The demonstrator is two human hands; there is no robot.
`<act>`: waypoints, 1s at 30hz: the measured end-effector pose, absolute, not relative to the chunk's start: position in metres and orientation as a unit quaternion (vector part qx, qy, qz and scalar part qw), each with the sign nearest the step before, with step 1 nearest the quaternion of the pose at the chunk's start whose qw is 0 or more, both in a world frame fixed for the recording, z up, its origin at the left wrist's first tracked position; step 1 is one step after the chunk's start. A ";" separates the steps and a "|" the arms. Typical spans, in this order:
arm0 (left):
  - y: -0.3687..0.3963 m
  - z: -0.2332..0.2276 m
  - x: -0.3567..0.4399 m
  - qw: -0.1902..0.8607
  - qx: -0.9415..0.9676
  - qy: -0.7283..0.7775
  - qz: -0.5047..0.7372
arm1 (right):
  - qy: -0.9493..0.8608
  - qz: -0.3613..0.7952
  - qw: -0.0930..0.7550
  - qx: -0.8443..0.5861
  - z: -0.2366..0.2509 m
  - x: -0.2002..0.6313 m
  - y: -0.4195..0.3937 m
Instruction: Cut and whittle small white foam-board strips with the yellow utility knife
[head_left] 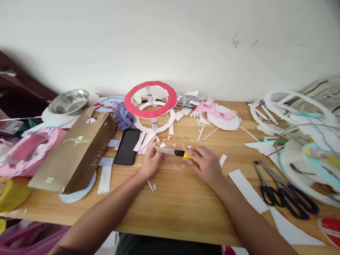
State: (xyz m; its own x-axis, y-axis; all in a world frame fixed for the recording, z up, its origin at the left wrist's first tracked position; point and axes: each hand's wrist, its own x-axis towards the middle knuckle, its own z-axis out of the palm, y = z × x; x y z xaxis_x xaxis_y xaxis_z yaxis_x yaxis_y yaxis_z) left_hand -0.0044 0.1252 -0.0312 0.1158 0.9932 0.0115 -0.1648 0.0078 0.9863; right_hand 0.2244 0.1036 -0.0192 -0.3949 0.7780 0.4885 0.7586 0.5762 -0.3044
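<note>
The right hand (205, 163) holds a knife (174, 152) by its yellow handle, grip closed around it, with the blade extended toward the left. The left hand (151, 161) pinches a small white scrap (162, 145) at the blade tip, fingers closed on it. Both hands rest on the table (175, 202) near its centre. A phone (127, 146) lies just left of the left hand, beside a brown bag (77, 152). Behind the hands stands a red ring (150, 98) raised above a white ring (155, 122). White strips (145, 141) and scraps lie around. Scissors (281, 189) lie well to the right, near a white strip (247, 190). A metal bowl (69, 100) sits at far left.
</note>
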 end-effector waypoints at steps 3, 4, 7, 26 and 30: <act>0.125 -0.035 -0.008 0.559 0.528 0.406 0.493 | -0.841 0.028 0.277 -0.464 -0.022 0.226 0.104; 0.125 -0.035 -0.008 0.558 0.534 0.406 0.488 | -0.842 0.033 0.277 -0.462 -0.023 0.228 0.104; 0.125 -0.031 -0.008 0.549 0.540 0.422 0.479 | -0.847 0.054 0.283 -0.447 -0.023 0.232 0.106; 0.117 -0.022 -0.006 0.514 0.551 0.474 0.456 | -0.832 0.089 0.315 -0.448 -0.023 0.233 0.106; 0.120 -0.024 -0.007 0.530 0.535 0.461 0.469 | -0.837 0.099 0.297 -0.449 -0.020 0.230 0.105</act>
